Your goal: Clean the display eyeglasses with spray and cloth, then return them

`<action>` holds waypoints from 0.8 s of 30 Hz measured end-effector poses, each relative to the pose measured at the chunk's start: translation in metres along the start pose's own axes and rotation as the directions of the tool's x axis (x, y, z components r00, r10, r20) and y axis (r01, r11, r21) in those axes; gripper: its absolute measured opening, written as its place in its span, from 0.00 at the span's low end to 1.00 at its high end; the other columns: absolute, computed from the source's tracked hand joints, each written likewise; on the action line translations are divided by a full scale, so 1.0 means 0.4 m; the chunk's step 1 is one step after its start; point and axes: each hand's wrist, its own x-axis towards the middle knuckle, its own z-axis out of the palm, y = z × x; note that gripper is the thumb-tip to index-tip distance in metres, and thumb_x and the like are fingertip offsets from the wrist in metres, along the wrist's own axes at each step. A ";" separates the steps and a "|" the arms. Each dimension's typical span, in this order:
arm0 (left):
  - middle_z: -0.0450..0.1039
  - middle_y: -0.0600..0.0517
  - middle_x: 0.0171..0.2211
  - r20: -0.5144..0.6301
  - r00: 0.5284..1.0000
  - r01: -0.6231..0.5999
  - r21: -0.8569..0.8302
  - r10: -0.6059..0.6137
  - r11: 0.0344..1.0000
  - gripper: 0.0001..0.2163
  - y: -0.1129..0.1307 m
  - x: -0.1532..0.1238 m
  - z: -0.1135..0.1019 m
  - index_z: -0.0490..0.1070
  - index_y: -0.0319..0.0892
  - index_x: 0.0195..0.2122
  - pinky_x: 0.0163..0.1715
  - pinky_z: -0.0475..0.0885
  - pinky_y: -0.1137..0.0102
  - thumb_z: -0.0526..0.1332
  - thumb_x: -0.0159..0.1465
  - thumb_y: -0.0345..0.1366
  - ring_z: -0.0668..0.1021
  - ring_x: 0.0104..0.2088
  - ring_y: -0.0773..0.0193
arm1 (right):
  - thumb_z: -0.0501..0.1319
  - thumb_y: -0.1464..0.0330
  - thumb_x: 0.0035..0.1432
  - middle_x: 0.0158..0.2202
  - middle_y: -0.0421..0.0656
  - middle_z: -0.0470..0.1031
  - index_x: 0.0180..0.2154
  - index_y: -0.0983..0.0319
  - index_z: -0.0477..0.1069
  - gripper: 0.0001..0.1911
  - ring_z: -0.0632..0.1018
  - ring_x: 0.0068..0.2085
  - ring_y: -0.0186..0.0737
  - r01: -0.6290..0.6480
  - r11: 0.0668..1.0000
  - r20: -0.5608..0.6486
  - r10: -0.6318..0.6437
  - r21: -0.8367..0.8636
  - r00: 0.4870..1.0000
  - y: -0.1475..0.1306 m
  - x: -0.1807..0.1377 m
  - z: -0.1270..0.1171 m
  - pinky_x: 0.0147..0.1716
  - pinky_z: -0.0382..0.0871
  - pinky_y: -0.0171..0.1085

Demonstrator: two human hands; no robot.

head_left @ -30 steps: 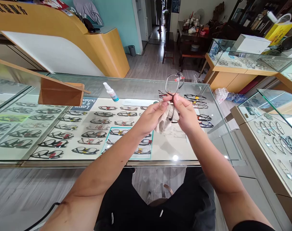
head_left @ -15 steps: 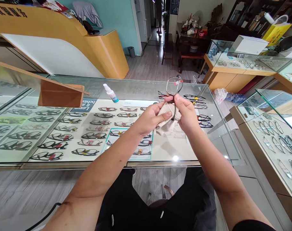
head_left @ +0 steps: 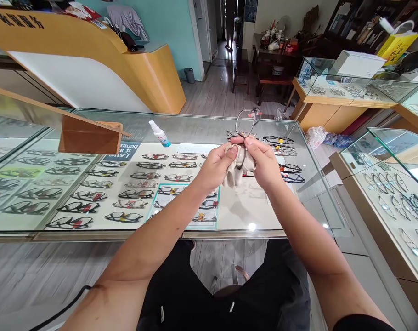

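A pair of thin dark-framed eyeglasses (head_left: 245, 120) is held up above the glass counter, with a small red tag near its far end. My left hand (head_left: 220, 166) is closed on a crumpled pale beige cloth (head_left: 234, 177), its thumb bent over the folds. My right hand (head_left: 263, 161) pinches the eyeglasses at their near side, thumb and forefinger against the frame. The cloth bunches between both hands around the lower part of the eyeglasses, hiding that part. A white spray bottle (head_left: 160, 134) with a blue label stands on the counter, left of my hands.
Beneath the glass countertop (head_left: 202, 120), rows of eyeglasses (head_left: 131, 193) lie on display. A wooden-backed stand (head_left: 89, 135) rests on the left side. More glass display cases (head_left: 353, 87) stand to the right. A wooden bench (head_left: 241, 71) and a bin (head_left: 189, 75) are beyond the counter.
The eyeglasses have turned and shifted slightly left, and the cloth has bunched up. My left fingers have curled in more around it. The view has shifted slightly; the bottle stays put.
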 end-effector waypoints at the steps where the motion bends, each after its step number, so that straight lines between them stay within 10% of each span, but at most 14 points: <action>1: 0.83 0.48 0.41 0.035 0.999 0.013 -0.003 -0.013 1.000 0.24 0.006 0.000 -0.003 0.80 0.42 0.52 0.43 0.76 0.68 0.71 0.66 0.56 0.83 0.41 0.59 | 0.66 0.44 0.66 0.49 0.44 0.81 0.43 0.54 0.86 0.23 0.78 0.53 0.47 -0.030 0.999 -0.007 0.030 0.028 1.000 -0.004 0.002 -0.004 0.54 0.75 0.44; 24: 0.83 0.50 0.40 0.023 1.000 0.021 -0.014 -0.021 1.000 0.24 0.008 -0.001 -0.004 0.79 0.43 0.53 0.38 0.74 0.70 0.76 0.62 0.52 0.82 0.38 0.61 | 0.66 0.40 0.65 0.50 0.44 0.82 0.48 0.53 0.84 0.26 0.80 0.51 0.47 -0.095 0.989 0.001 0.095 0.113 0.995 0.010 0.002 0.006 0.52 0.77 0.45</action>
